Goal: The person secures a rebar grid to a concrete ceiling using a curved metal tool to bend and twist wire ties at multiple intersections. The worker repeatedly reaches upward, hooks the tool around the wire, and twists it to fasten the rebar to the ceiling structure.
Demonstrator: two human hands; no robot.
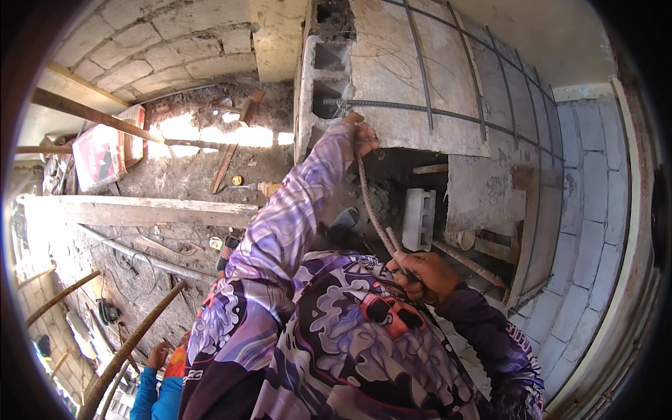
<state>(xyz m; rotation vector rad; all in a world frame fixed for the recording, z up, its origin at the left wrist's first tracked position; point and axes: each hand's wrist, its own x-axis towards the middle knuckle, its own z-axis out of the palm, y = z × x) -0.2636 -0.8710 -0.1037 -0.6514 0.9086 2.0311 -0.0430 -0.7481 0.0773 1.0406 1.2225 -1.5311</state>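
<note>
My left hand (362,135) reaches forward to the edge of a concrete slab (392,77), its fingers closed round the upper end of a thin, rusty bent bar (369,196). Just beyond those fingers, thin tie wire (342,105) wraps the end of a ribbed steel rebar (399,106) lying across the slab. The bar curves down to my right hand (425,276), which is closed on its lower part close to my body. A short second piece stands beside the bar at the right fingers; whether it is joined cannot be made out.
Hollow concrete blocks (329,59) line the slab's left edge. Past its near edge lies an opening with a loose block (419,218). A wooden plank (140,210), a tape measure (237,180) and poles (133,343) lie left. Another person's blue sleeve (145,392) shows lower left.
</note>
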